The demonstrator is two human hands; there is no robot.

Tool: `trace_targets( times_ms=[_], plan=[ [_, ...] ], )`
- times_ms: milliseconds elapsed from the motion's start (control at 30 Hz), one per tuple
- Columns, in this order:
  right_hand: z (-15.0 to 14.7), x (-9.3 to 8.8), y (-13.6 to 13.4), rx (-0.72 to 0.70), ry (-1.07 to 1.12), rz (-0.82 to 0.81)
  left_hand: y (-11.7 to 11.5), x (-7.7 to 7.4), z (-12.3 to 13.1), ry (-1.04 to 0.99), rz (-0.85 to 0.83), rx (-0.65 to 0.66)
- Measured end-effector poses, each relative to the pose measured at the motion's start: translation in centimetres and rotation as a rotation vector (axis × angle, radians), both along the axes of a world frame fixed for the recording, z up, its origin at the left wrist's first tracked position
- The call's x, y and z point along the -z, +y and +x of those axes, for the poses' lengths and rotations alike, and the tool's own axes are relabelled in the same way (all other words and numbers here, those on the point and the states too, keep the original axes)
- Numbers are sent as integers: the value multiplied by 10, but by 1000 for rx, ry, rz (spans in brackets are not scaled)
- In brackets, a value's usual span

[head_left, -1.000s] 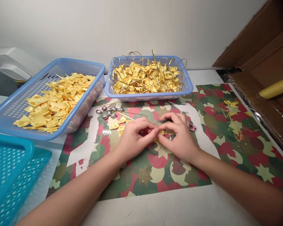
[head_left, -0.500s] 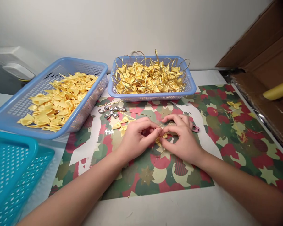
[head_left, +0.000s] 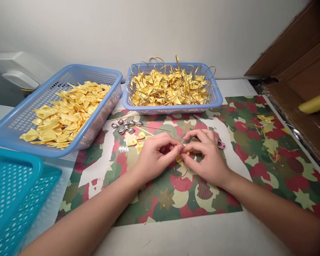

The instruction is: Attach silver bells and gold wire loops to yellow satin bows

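Grasps a small yellow satin bow (head_left: 179,159) with a curved thin gold wire (head_left: 186,175) over the middle of a paper sheet (head_left: 181,199) printed with red, green and cream shapes. Has the left hand (head_left: 160,153) curled inward over the sheet's middle, with thumb and forefinger pinched together at the upper side of the bow. Has the right hand (head_left: 206,156) arched opposite, with thumb and forefinger tips meeting the left ones and other fingers bent. Cannot tell the exact grip behind the fingertips. Shows the lower curve of the wire below the fingers, above the sheet's printed shapes.

Has a cluster of shiny silver round beads (head_left: 126,125) on the far left part of the sheet, with straight gold wires (head_left: 122,117) just beside, and loose yellow satin bows (head_left: 133,142) slightly nearer on the same sheet. Includes a small pink object (head_left: 222,145) on the sheet, partly hidden by the right hand. Bears yellow scraps (head_left: 266,119) at the sheet's far right.

Has a blue plastic mesh basket (head_left: 173,108) at the sheet's far edge, full of yellow bows and gold rings, and another blue plastic mesh basket (head_left: 92,116), full of plain yellow bows, at the sheet's far left. Has a teal plastic mesh basket (head_left: 16,155) left of the sheet, and a brown cardboard box (head_left: 288,46) right of the sheet.
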State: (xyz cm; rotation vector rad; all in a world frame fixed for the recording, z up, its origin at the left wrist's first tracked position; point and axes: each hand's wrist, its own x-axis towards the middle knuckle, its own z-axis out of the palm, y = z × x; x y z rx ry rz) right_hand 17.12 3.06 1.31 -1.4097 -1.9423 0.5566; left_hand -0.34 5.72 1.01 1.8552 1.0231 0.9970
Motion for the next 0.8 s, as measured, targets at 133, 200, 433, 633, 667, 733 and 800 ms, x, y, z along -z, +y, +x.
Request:
trace_targets(
  times_ms=[133, 200, 433, 633, 667, 733, 800],
  plan=[
    [0, 1, 0, -9, 2, 5, 0, 0, 0, -15, -3, 0],
    [0, 1, 0, -10, -2, 5, 0, 0, 0, -21, -17, -10],
    [0, 1, 0, -14, -4, 11, 1, 1, 0, -59, -54, -35],
    [0, 0, -1, -23, -4, 9, 1, 0, 1, -59, -58, -42],
    [0, 0, -1, -25, -5, 6, 1, 0, 1, -60, -58, -41],
    [0, 0, -2, -28, -6, 4, 1, 1, 1, -58, -59, -37],
    [0, 0, -2, -29, -5, 2, 1, 1, 0, -56, -61, -32]
  ],
)
